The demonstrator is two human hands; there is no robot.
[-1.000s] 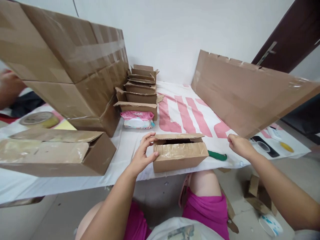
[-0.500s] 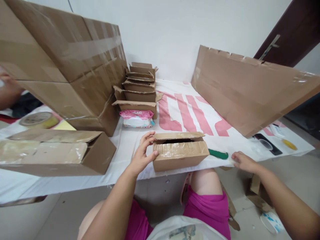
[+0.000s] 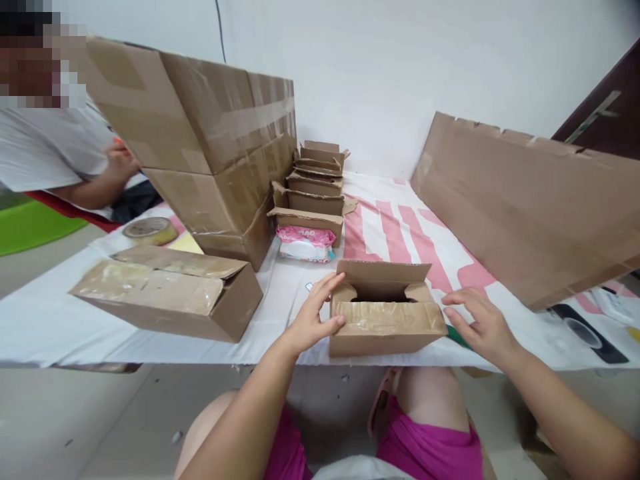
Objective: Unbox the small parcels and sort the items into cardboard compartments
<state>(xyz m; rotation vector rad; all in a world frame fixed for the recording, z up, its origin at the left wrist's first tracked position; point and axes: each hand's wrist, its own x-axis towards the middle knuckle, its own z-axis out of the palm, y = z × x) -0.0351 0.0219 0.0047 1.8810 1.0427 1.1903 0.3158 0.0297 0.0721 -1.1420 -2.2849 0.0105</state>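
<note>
A small cardboard box (image 3: 385, 325) sits at the near edge of the white table cover (image 3: 280, 293), its top flaps open and clear tape on its front. My left hand (image 3: 314, 316) grips the box's left end, thumb on the front and fingers on the side. My right hand (image 3: 479, 323) hovers just right of the box with fingers spread, holding nothing. A green-handled tool (image 3: 457, 337) lies partly hidden under my right hand.
A longer taped box (image 3: 170, 299) lies at left, big stacked cartons (image 3: 210, 147) behind it, a row of small open boxes (image 3: 313, 193) and a pink wipes pack (image 3: 305, 241) beyond. A large cardboard sheet (image 3: 530, 200) leans at right. A tape roll (image 3: 150, 230) and another person's arm (image 3: 100, 180) are far left.
The box's rear flap has swung up, so the box stands open. My right hand came from the table's right edge to beside the box. The view shifted left, revealing the other person.
</note>
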